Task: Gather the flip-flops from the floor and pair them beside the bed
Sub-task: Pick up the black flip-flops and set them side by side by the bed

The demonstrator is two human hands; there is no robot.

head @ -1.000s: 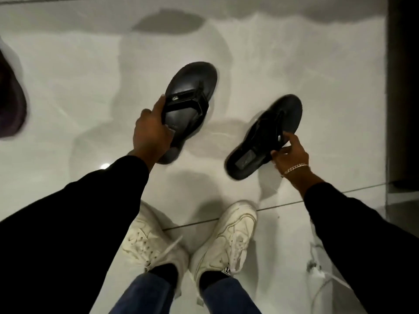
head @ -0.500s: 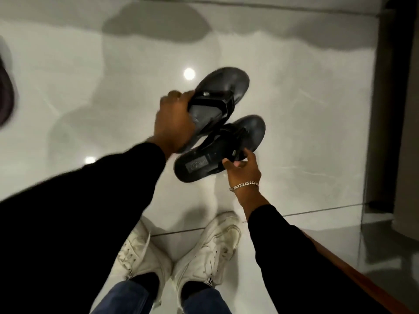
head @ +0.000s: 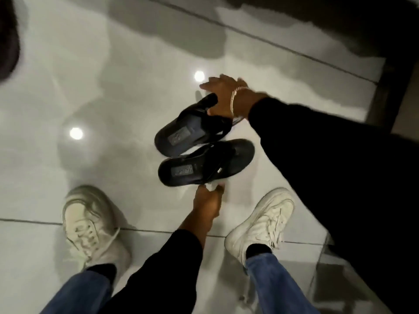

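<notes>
Two black flip-flops lie side by side, soles down, low over the glossy white tile floor (head: 113, 98), just ahead of my feet. My right hand (head: 223, 98), with a bracelet on the wrist, grips the toe end of the far flip-flop (head: 188, 134). My left hand (head: 207, 200) reaches in from below and pinches the near edge of the near flip-flop (head: 204, 165). The two almost touch along their long sides. I cannot tell whether they rest on the floor.
My white sneakers stand on either side of my left arm, one at the left (head: 90, 225) and one at the right (head: 260, 223). A dark rounded object (head: 8, 37) sits at the top left. A dark upright edge of furniture (head: 394, 71) runs along the upper right.
The flip-flops, held apart a second ago, have come together side by side and lower down. My right hand now holds the farther one, and the view has swung.
</notes>
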